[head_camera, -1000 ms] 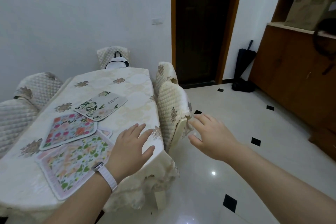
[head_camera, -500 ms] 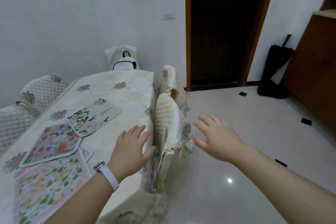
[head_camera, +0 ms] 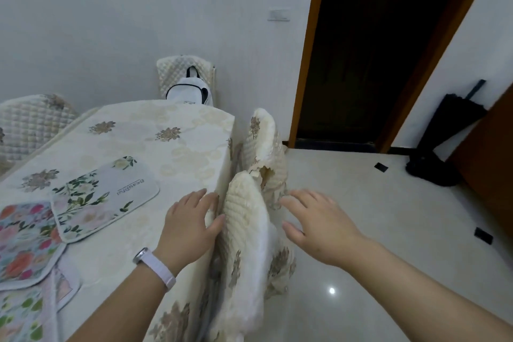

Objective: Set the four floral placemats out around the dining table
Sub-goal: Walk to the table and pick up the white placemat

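Observation:
Floral placemats lie overlapping on the cream tablecloth of the dining table (head_camera: 172, 147). A pale grey one with white flowers (head_camera: 102, 197) is furthest in. A bright pink and orange one (head_camera: 25, 241) lies below it at the left edge. A green-leaf one (head_camera: 19, 316) shows at the bottom left, with a corner of another (head_camera: 65, 286) under it. My left hand (head_camera: 191, 225), with a white wristband, is open over the table's right edge beside a quilted chair back (head_camera: 244, 233). My right hand (head_camera: 316, 225) hovers open on that chair's other side, holding nothing.
A second quilted chair (head_camera: 263, 144) stands tucked in further along the right side. At the far end a chair holds a white bag (head_camera: 190, 90). More chairs (head_camera: 30, 122) line the left. A dark doorway (head_camera: 372, 50) and a black umbrella (head_camera: 441, 141) are to the right, over glossy floor.
The view has moved forward along the table's right side. Both hands have come up to the near chair back, one on each side. The placemats have not moved on the table.

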Tool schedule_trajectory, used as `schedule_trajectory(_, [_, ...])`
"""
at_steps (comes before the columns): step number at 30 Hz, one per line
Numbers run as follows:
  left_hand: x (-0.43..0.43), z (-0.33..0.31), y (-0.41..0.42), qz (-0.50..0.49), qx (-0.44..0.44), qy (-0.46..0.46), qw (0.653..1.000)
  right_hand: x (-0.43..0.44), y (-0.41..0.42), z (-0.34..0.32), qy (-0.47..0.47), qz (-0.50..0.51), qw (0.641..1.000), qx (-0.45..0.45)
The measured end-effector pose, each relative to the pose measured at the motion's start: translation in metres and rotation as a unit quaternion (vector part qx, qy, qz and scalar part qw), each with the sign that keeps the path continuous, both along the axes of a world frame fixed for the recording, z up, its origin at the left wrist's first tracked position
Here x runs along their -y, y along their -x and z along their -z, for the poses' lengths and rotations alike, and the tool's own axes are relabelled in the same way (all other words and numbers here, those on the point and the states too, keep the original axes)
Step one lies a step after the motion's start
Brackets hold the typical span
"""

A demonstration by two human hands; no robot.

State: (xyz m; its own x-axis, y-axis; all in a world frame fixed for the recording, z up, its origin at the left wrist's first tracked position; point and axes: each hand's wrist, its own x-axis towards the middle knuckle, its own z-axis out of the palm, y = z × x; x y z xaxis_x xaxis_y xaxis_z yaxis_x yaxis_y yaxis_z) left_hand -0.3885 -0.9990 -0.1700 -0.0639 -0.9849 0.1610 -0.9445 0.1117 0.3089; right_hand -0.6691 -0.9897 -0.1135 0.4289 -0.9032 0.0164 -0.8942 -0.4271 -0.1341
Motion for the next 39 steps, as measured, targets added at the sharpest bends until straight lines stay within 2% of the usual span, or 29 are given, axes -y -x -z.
schedule_trajectory(6, [0.061,0.011,-0.004,-0.025,-0.028,-0.013,0.999,0.084,-0.01,-0.001,0.014,-0.019,1.0,-0.008])
schedule_trajectory(10, [0.069,0.012,-0.032,-0.076,-0.027,-0.002,0.997,0.132,-0.045,0.004,0.012,-0.088,0.996,-0.019])
schedule_trajectory(16, [0.057,0.007,-0.086,-0.189,0.006,-0.035,0.981,0.195,-0.118,0.021,-0.004,-0.206,0.978,-0.029])
schedule_trajectory(23, [0.067,-0.001,-0.109,-0.323,0.052,-0.06,0.943,0.263,-0.164,0.04,-0.032,-0.327,0.944,-0.021])
schedule_trajectory(31, [0.097,-0.005,-0.042,-0.455,0.049,-0.126,0.88,0.353,-0.176,0.057,-0.087,-0.435,0.896,0.006])
schedule_trajectory(39, [0.121,-0.013,0.01,-0.54,0.044,-0.135,0.83,0.395,-0.171,0.056,-0.103,-0.507,0.856,-0.005])
